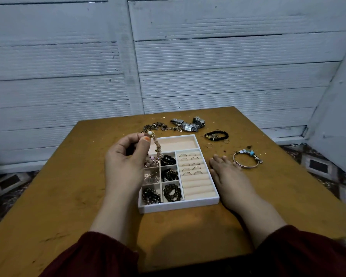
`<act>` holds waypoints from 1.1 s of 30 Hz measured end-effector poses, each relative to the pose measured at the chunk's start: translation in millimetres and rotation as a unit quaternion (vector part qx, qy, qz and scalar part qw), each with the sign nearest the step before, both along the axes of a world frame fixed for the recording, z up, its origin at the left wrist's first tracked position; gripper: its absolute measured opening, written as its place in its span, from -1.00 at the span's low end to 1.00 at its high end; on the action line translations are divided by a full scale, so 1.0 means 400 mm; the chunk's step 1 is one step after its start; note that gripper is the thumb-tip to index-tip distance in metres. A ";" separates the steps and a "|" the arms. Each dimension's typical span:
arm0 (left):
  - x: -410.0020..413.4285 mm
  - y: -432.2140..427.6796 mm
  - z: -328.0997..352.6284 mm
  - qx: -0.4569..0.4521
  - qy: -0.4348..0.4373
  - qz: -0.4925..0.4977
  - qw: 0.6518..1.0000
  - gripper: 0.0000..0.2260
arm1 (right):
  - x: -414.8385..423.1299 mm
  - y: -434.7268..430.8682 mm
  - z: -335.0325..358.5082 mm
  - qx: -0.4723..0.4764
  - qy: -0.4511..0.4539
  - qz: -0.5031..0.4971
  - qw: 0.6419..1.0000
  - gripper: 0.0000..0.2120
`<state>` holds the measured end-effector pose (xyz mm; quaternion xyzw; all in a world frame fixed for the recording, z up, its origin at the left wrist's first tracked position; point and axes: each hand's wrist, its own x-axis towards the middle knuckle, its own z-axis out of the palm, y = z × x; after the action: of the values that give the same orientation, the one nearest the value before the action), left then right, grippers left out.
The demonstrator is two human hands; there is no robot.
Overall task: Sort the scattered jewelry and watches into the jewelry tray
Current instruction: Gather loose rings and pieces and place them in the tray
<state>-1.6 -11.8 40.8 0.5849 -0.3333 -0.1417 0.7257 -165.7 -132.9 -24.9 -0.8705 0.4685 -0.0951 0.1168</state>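
Observation:
A white jewelry tray (212, 200) sits mid-table, with beaded pieces in its small left compartments and several rings in the ring rolls at right. My left hand (124, 158) pinches a pink beaded bracelet (157, 145) by its top, and it dangles over the upper-left compartment. My right hand (226, 172) lies flat and empty on the table just right of the tray. Scattered beyond the tray are silver watches (188, 124), a chain necklace (158, 126), a black bead bracelet (216, 135), loose rings (209, 145) and a charm bangle (247, 158).
The brown table (68, 186) ends close behind the watches, against a grey panelled wall (168, 56). The tray's long top compartment (176, 143) holds nothing. Patterned floor shows on both sides of the table.

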 end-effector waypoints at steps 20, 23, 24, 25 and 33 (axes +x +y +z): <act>0.001 0.022 -0.006 0.013 0.031 -0.004 0.999 -0.89 | 0.000 0.006 -0.002 -0.009 -0.007 -0.007 1.000 -0.56; 0.018 0.031 -0.024 0.033 0.048 -0.010 0.998 -0.87 | 0.000 0.007 -0.001 -0.010 -0.003 -0.009 1.000 -0.56; 0.022 0.030 -0.028 0.038 0.056 -0.013 0.998 -0.86 | 0.000 0.008 0.000 -0.010 -0.004 -0.009 1.000 -0.56; 0.028 0.029 -0.034 0.044 0.062 -0.014 0.997 -0.85 | 0.000 0.008 0.000 -0.010 -0.004 -0.008 1.000 -0.56; 0.052 0.011 -0.080 0.100 0.108 -0.033 0.989 -0.91 | 0.000 0.008 0.000 -0.011 -0.006 -0.011 1.000 -0.57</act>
<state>19.4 -7.5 8.7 0.6244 -0.2560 -0.2604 0.6905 -165.6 -129.6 -24.9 -0.8658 0.4766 -0.1066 0.1090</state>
